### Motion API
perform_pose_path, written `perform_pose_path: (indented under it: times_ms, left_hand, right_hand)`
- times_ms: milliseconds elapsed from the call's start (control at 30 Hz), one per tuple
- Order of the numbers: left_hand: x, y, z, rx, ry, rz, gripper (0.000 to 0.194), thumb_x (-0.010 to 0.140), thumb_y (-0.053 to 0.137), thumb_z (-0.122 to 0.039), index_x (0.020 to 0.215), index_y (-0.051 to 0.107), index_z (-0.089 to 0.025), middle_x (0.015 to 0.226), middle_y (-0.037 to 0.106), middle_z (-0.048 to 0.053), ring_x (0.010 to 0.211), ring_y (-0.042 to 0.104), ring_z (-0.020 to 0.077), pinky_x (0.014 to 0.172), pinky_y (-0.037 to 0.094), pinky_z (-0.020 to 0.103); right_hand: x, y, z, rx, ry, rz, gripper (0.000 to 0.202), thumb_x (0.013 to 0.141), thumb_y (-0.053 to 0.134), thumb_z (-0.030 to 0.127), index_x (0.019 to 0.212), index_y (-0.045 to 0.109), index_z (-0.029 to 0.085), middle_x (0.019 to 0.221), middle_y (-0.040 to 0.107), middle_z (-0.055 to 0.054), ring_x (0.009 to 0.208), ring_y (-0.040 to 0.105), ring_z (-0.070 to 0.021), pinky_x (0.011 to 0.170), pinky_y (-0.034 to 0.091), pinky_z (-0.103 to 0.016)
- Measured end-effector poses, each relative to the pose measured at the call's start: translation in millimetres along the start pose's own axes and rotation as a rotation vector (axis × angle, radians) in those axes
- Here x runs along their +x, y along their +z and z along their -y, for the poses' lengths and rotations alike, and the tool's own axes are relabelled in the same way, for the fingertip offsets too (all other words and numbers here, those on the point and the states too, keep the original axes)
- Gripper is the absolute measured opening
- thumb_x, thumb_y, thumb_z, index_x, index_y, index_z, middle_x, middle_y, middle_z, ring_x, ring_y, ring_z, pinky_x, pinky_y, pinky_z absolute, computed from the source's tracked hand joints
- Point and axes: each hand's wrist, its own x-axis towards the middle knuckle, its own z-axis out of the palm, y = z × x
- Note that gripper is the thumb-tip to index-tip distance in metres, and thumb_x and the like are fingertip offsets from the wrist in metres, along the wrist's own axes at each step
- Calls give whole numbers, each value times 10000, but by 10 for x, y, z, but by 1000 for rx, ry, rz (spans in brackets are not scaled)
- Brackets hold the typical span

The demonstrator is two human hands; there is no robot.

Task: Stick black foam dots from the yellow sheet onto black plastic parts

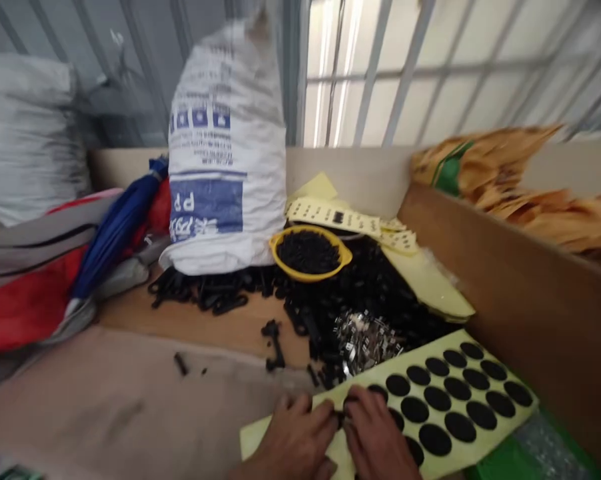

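A pale yellow backing sheet point(485, 450) with rows of black round stickers point(436, 440) lies at the lower right. My left hand point(298, 437) rests over its left part, fingers bent and pressed together. Right beside it, my right hand point(375, 427) is curled over the stickers, with its fingertips almost meeting the left ones. A small dark piece shows between the fingertips, too hidden and blurred to name. Just beyond the hands lies a pile of small shiny metal pieces point(365, 343), next to a heap of black plastic parts point(380, 283).
A yellow basket point(310, 275) of small black pieces stands on the heap. Behind it are a white woven sack point(220, 147) and yellow sheets point(425, 280). A cardboard wall point(520, 293) bounds the right side. A folded blue umbrella point(118, 223) and red-grey cloth point(35, 293) lie left.
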Motion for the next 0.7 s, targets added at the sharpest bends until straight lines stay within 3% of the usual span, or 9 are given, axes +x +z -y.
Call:
perform_pose_path:
  times_ms: [67,200,433,700]
  left_hand:
    - [-53,-30,-41,3,0,7,261,869,520,-332,1091,524,-195,1145,555,63,962,480,230,794,386,382]
    - [-88,-108,-90,29,28,13,229,884,480,-335,1051,508,-180,1143,537,53,935,453,219,754,354,374]
    - [-99,-62,-73,53,18,-31,261,884,495,-381,1055,509,-184,1303,452,69,980,448,230,754,351,365]
    - [-90,-23,-100,119,27,-76,251,906,462,-372,1051,519,-175,1284,470,88,937,460,227,707,345,361]
  right_hand:
    - [-68,20,-16,32,30,2,197,893,359,98,907,544,163,1057,555,-142,918,535,-259,773,480,-438]
    - [-61,-35,-67,69,-38,62,122,867,414,113,907,507,182,1044,525,-128,886,502,-253,727,466,-400]
    - [12,-110,-1,111,30,90,135,872,394,103,828,481,197,980,531,-112,858,495,-241,720,434,-381]
    - [72,-135,20,140,28,91,160,855,415,121,728,448,213,858,557,-80,756,497,-223,652,408,-354]
